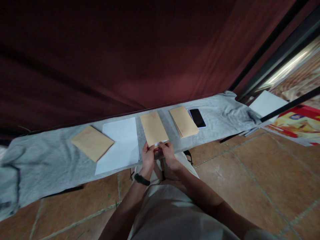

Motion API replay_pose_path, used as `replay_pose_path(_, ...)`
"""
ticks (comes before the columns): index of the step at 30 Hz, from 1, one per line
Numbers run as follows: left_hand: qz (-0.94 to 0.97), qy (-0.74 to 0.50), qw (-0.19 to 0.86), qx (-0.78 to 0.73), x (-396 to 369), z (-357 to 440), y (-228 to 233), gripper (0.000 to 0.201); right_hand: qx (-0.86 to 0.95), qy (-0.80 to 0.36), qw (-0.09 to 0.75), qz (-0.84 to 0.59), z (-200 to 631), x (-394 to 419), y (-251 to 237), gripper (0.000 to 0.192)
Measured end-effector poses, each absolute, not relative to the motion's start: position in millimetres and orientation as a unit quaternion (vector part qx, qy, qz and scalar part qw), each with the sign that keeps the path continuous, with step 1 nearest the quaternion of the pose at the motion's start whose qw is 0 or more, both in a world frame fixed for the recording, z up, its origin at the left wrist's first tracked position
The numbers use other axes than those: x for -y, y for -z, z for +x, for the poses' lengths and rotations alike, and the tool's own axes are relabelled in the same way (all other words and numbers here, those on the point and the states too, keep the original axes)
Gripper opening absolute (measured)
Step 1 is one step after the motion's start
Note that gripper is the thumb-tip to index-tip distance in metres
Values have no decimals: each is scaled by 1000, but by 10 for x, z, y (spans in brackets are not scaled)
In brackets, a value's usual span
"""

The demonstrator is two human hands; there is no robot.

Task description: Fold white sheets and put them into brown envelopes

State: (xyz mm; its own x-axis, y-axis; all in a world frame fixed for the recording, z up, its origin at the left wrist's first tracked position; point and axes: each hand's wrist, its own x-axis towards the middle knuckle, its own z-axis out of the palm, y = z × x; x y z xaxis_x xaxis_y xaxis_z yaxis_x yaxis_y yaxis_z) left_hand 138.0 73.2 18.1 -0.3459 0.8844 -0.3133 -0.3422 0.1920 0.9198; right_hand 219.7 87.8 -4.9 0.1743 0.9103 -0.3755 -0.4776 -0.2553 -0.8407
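A tan paper envelope [153, 128] lies on the cloth straight in front of me, its near end at my fingers. My left hand [148, 156] pinches the near left corner, with a dark band on that wrist. At the near right corner, my right hand [168, 152] is closed with its thumb on top. A strip of white paper [163, 141] shows at the envelope's near edge, between the thumbs. Which fingers touch the paper and which the envelope is hard to make out.
White paper sheets [120, 143] lie to the left, partly under another tan envelope [91, 142]. To the right are a stack of envelopes [185, 121] and a phone [197, 117]. Grey cloth [52, 160] covers the narrow table. A dark red curtain [150, 60] hangs behind it.
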Motion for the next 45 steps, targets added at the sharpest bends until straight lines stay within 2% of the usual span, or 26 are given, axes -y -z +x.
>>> replay_pose_path(5,227,-578,516,-590,-826,1331,-104,29,215,-623,565,-497,2401,-912,55,28)
replay_pose_path(13,208,-576,519,-597,-831,1367,-73,32,225,-636,532,-512,2518,-984,123,29)
replay_pose_path(20,189,-571,520,-606,-845,1430,-43,14,257,-638,524,-503,2505,-969,122,35)
replay_pose_path(32,159,-551,558,-600,-938,1405,-29,8,289,-633,500,-515,2619,-1057,61,35)
replay_pose_path(36,155,-547,561,-601,-958,1406,-20,14,319,-620,488,-525,2669,-1099,73,34)
replay_pose_path(41,163,-549,564,-595,-929,1405,-30,27,383,-591,455,-545,2720,-1112,111,45)
replay_pose_path(45,163,-547,564,-597,-925,1412,-37,22,394,-583,442,-556,2730,-1127,133,42)
